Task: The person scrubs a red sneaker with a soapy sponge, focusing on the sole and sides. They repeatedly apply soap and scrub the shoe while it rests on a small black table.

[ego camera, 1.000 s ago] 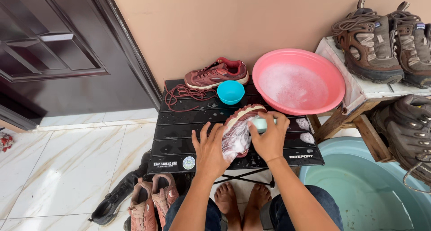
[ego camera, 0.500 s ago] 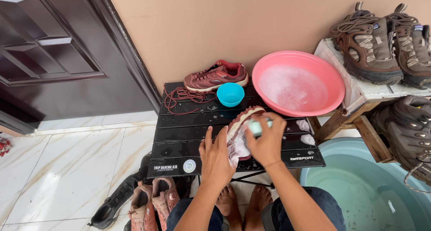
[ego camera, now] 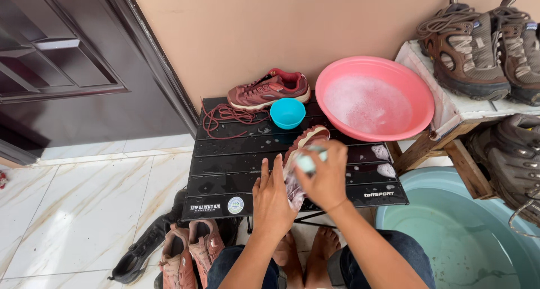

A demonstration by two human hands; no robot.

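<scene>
Two bare hands work over a soapy red-and-white sports shoe (ego camera: 301, 154) lying on its side near the front edge of a black slatted folding table (ego camera: 225, 174). Left hand (ego camera: 273, 196), at 6 o'clock of the table, lies flat with fingers straight and close together, pressed against the shoe's left flank. Right hand (ego camera: 323, 174) is curled shut around a small pale green brush (ego camera: 306, 163), which touches the foam-covered shoe.

At 12 o'clock of the held shoe stands a small turquoise plastic cup (ego camera: 287, 112). At 11 o'clock of the cup, against the wall, rests a second red sports shoe without laces (ego camera: 269, 90); a tangle of dark red laces (ego camera: 225, 116) lies just beside it at 8 o'clock. A pink round plastic basin of sudsy water (ego camera: 374, 98) sits at 2 o'clock of the held shoe, overlapping the table's far right corner. Blobs of white foam (ego camera: 384, 161) lie on the slats at 3 o'clock of the right hand.

Brown hiking boots (ego camera: 467, 47) stand on a white-topped wooden bench (ego camera: 444, 117) at 2 o'clock. A large teal tub (ego camera: 450, 233) sits on the floor at 4 o'clock. Pink worn shoes (ego camera: 188, 252) and a black shoe (ego camera: 138, 258) lie on the marble-tiled floor (ego camera: 79, 210) at 8 o'clock. Bare feet (ego camera: 306, 255) show beneath the table.
</scene>
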